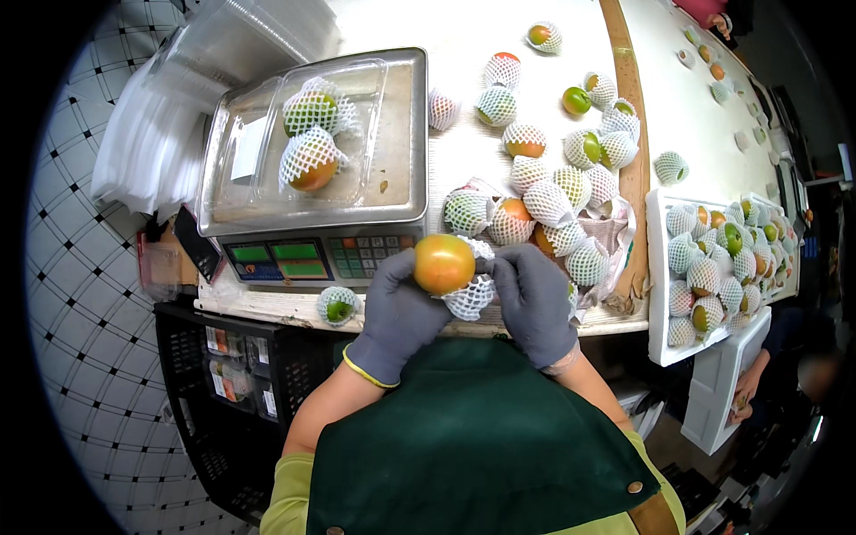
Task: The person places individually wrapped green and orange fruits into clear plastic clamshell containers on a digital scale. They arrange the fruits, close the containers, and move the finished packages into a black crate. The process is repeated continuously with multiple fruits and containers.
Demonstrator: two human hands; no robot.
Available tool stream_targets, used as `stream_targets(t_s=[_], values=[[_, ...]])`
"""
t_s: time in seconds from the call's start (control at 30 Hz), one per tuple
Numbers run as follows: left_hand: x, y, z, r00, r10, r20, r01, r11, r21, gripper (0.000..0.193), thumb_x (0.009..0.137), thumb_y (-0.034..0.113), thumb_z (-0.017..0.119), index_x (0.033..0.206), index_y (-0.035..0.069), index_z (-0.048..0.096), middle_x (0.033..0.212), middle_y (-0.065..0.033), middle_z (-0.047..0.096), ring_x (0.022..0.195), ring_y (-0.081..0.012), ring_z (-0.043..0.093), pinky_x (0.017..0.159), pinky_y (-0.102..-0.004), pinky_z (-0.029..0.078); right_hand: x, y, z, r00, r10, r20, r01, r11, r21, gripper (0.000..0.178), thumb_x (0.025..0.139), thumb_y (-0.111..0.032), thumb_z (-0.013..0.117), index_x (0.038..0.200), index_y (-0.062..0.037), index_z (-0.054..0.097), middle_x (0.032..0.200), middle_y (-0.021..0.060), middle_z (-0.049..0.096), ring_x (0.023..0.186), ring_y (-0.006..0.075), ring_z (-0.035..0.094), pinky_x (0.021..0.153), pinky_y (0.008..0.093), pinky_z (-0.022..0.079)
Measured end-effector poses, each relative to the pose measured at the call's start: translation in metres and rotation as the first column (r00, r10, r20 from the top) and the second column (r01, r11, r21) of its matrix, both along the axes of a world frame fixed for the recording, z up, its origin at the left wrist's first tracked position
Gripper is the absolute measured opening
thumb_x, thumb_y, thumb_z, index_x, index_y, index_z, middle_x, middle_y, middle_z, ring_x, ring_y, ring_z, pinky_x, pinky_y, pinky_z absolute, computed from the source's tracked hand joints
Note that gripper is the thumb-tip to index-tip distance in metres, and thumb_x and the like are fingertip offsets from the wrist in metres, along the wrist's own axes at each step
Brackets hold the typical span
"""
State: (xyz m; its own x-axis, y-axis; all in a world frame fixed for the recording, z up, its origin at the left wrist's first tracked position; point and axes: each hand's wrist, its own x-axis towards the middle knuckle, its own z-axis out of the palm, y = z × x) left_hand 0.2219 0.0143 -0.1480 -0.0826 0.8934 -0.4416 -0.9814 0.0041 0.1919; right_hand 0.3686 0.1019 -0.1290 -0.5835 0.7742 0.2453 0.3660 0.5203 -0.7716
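My left hand (399,303), in a grey glove, is closed around an orange-green tomato (444,264). A white foam net sleeve (470,300) hangs beside and under the tomato. My right hand (532,299), gloved too, pinches the sleeve's edge between thumb and fingers. Both hands are in front of a digital scale (406,134). On its metal pan rests a clear plastic tray (361,169) with two netted tomatoes (312,159) inside. Many more tomatoes in foam nets (547,203) are heaped to the right of my hands, partly on a pinkish cloth (618,234).
Stacked clear containers (236,36) stand at the far left. One netted tomato (338,306) sits by the table's front edge. A black crate (308,357) with packed trays is below. To the right, a white foam box (658,267) holds netted tomatoes; another person's hand (744,392) is near its lid.
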Motion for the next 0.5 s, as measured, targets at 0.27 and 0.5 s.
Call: stream_targets(t_s=[0.27, 0.5], values=[[-0.003, -0.009, 0.003, 0.074, -0.107, -0.991, 0.185, 0.978, -0.092, 0.072, 0.075, 0.016, 0.073, 0.137, 0.003, 0.039, 0.134, -0.0165, 0.044, 0.124, -0.0275, 0.046, 0.101, -0.0363, 0.039, -0.006, 0.004, 0.012, 0.982, 0.136, -0.131, -0.135, 0.991, 0.021, 0.012, 0.083, -0.005, 0.064, 0.091, -0.0027, 0.055, 0.095, 0.0158, 0.059, 0.086, 0.0335, 0.059, 0.074, 0.0393, 0.047], [-0.036, 0.005, 0.059, -0.465, 0.141, -0.874, -0.08, 0.977, 0.2, 0.065, 0.074, 0.014, 0.073, 0.132, 0.004, 0.046, 0.122, -0.016, 0.049, 0.112, -0.0295, 0.052, 0.09, -0.0372, 0.047, -0.016, 0.008, 0.023, 0.956, 0.218, -0.198, -0.209, 0.976, 0.067, 0.031, 0.082, -0.008, 0.069, 0.11, -0.001, 0.056, 0.117, 0.019, 0.058, 0.104, 0.0338, 0.058, 0.09, 0.0388, 0.046]])
